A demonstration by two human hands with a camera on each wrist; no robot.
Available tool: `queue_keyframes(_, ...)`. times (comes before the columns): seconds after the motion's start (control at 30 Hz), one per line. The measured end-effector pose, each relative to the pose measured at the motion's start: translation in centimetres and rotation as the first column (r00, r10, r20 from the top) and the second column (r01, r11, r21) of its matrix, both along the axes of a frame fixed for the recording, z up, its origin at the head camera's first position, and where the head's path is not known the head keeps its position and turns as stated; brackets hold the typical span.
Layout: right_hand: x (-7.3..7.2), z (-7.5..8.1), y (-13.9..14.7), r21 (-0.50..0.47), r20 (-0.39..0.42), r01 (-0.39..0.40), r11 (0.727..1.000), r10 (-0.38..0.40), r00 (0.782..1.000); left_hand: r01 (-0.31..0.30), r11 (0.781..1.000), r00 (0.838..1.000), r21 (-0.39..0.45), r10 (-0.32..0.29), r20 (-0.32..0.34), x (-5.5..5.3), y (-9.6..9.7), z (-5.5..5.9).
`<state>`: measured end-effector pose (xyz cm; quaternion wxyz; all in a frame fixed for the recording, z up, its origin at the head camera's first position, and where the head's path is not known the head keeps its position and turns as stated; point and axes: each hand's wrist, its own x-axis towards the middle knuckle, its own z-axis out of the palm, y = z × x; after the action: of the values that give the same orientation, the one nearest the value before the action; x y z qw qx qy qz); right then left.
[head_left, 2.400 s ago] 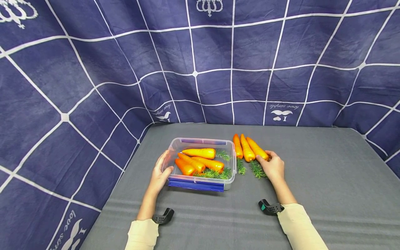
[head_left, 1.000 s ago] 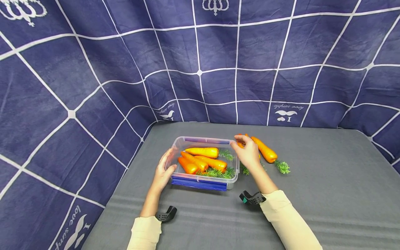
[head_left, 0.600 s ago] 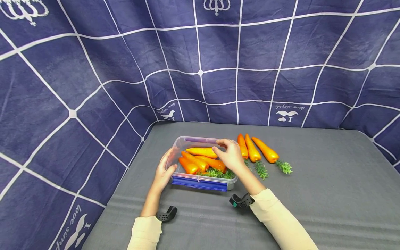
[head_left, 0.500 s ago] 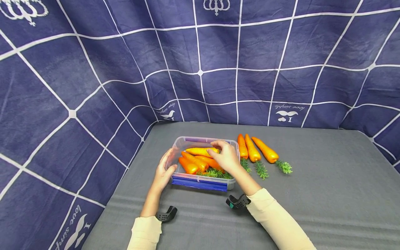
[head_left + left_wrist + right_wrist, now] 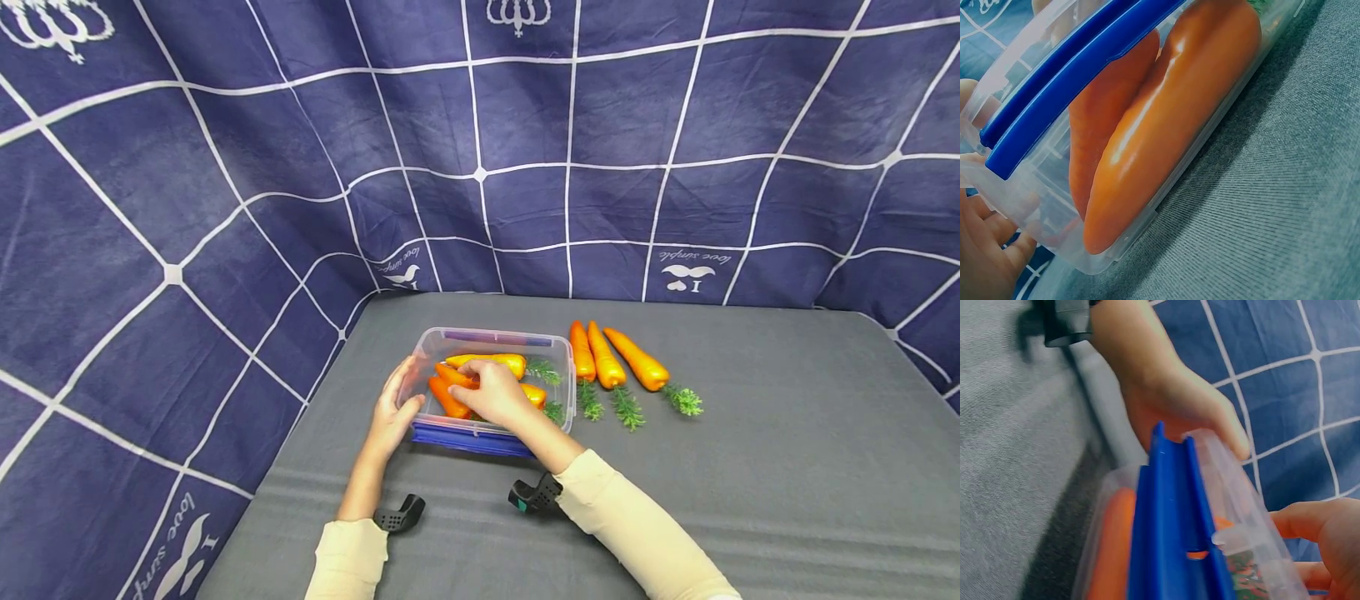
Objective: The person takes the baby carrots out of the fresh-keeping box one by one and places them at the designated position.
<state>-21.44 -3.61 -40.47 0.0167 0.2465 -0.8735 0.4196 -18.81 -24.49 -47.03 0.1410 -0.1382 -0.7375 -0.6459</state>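
Observation:
A clear plastic box (image 5: 480,343) with a blue clip (image 5: 465,439) at its front holds several orange carrots with green tops. My left hand (image 5: 392,410) grips the box at its left front corner, fingers along the outer wall and thumb over the rim. Inside the box, my right hand (image 5: 497,397) has its thumb and forefinger spread at either side of a carrot (image 5: 454,375); no firm pinch shows. Part of that carrot and others lie hidden under the hand. Two carrots (image 5: 1166,131) show through the wall in the left wrist view.
To the right of the box, three carrots lie side by side on the grey cloth: one (image 5: 582,352) beside the box, one (image 5: 606,354) in the middle and one (image 5: 636,360) outermost. A blue checked curtain (image 5: 637,167) stands behind and at the left.
Earlier, my right hand held the outermost carrot, which now lies turned away from its neighbours. That hand has since crossed left over the rim and down into the box. My left hand stays put.

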Motion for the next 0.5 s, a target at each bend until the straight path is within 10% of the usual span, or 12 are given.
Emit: queue_keyframes(0.5,-0.02,-0.69,-1.1,0.13,0.025,0.015,0.991,-0.018,1.0,0.018,1.0,0.999,0.0,-0.018,-0.033,-0.14,0.06,-0.03)
